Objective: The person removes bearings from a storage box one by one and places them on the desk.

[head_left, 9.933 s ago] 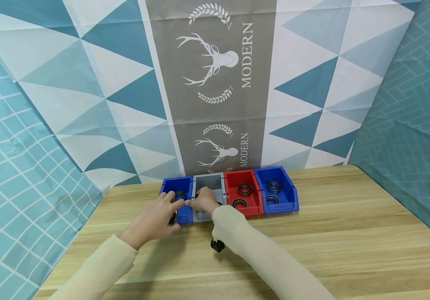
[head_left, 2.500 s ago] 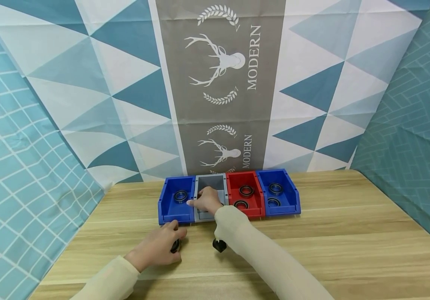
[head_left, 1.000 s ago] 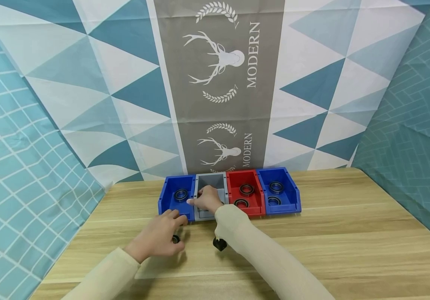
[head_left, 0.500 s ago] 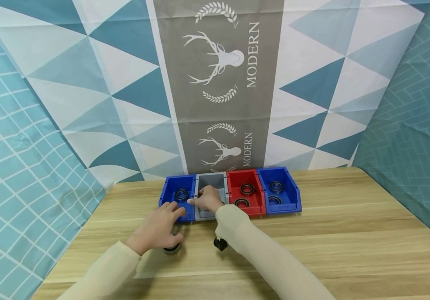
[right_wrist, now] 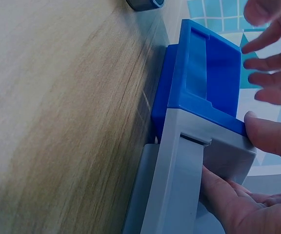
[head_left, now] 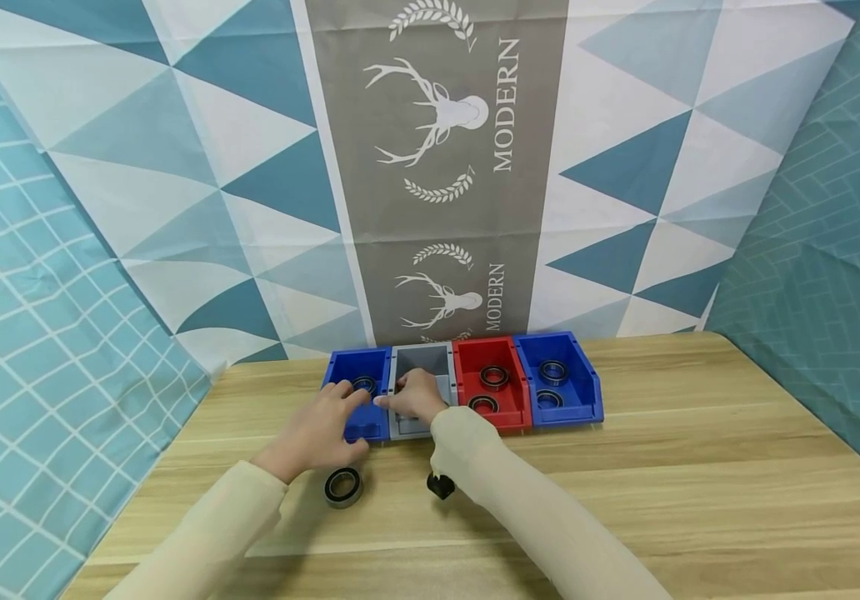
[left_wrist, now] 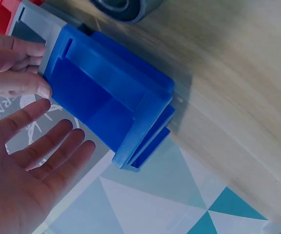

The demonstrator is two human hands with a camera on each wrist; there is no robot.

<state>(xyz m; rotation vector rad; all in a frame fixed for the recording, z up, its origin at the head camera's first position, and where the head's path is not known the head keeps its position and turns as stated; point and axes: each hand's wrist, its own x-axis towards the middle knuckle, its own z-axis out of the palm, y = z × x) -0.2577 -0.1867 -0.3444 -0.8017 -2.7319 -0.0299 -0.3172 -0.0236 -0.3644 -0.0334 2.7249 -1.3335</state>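
Note:
My left hand (head_left: pixel 315 433) hovers over the front of the leftmost blue bin (head_left: pixel 368 429), its fingers spread and holding nothing. One ball bearing (head_left: pixel 364 385) lies in that bin, partly hidden by the fingers. Another ball bearing (head_left: pixel 343 487) lies flat on the wooden table, below the left hand. My right hand (right_wrist: pixel 257 195) pinches the side wall of the grey bin (right_wrist: pixel 179 180) where it meets the blue bin, fingers inside the grey bin and thumb at the blue bin's edge. Much of the grey bin's inside is covered by this hand.
To the right of the grey bin stand a red bin (head_left: pixel 516 408) and another blue bin (head_left: pixel 587 400), each with two bearings. The row of bins sits against a patterned cloth wall (head_left: pixel 602 283). A small black object (head_left: pixel 441 485) shows beneath the right sleeve.
My left hand took a bearing out from the left blue bin, set it on the table and let go. It has moved back up over the bin. The right hand stays put.

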